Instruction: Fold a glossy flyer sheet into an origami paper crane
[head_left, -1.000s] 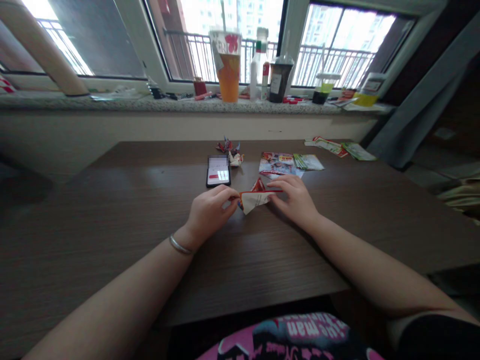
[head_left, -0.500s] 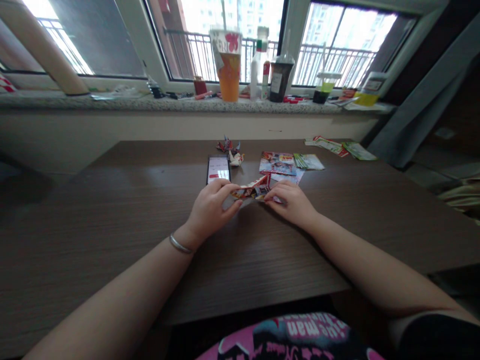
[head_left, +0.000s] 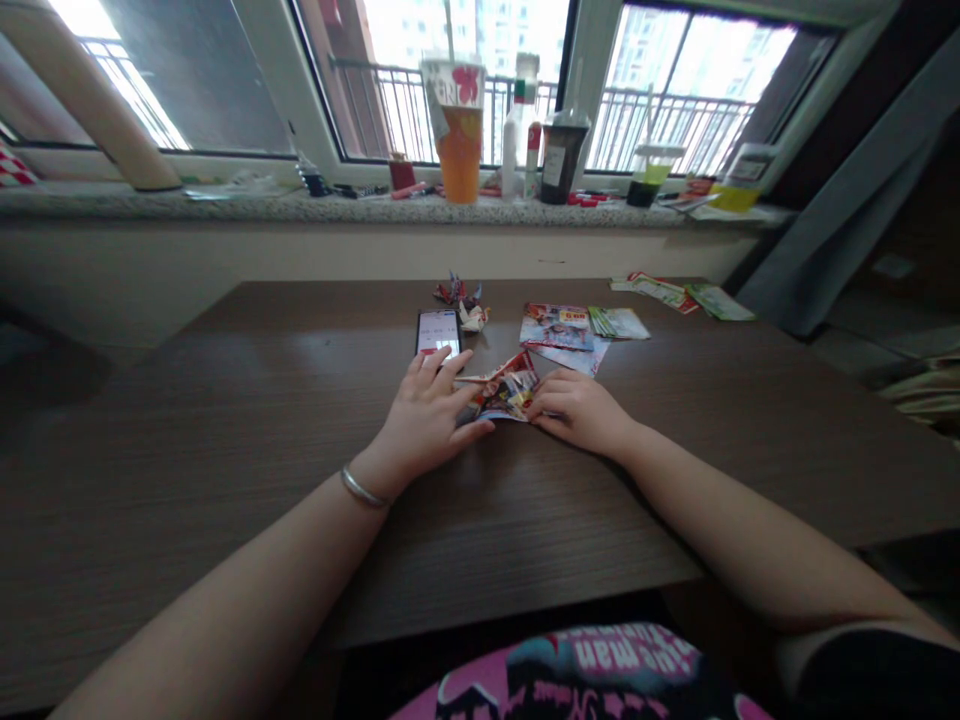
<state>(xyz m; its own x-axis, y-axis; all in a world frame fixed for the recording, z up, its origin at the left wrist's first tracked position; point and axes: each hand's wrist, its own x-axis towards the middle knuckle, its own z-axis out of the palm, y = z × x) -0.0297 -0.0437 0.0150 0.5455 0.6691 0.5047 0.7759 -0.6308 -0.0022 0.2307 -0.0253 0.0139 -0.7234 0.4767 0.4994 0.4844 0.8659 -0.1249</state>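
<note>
A folded piece of colourful printed paper (head_left: 501, 392) lies on the dark wooden table (head_left: 225, 420) between my hands. My left hand (head_left: 427, 415), with a silver bracelet at the wrist, lies flat with its fingers stretched out, pressing the paper's left edge. My right hand (head_left: 576, 410) has its fingers curled and pinches the paper's right side. A phone (head_left: 438, 332) with a lit screen lies just beyond my left fingertips.
Small folded paper figures (head_left: 461, 297) sit behind the phone. Printed leaflets (head_left: 559, 328) and more sheets (head_left: 660, 292) lie at the right back. On the stone windowsill (head_left: 225, 208) stand an orange drink cup (head_left: 457, 130), a bottle (head_left: 517, 125) and a dark cup (head_left: 561, 155).
The paper has gone from a raised white-sided fold to lying flat with its printed side up. My left hand opened from a pinch and now presses flat on it.
</note>
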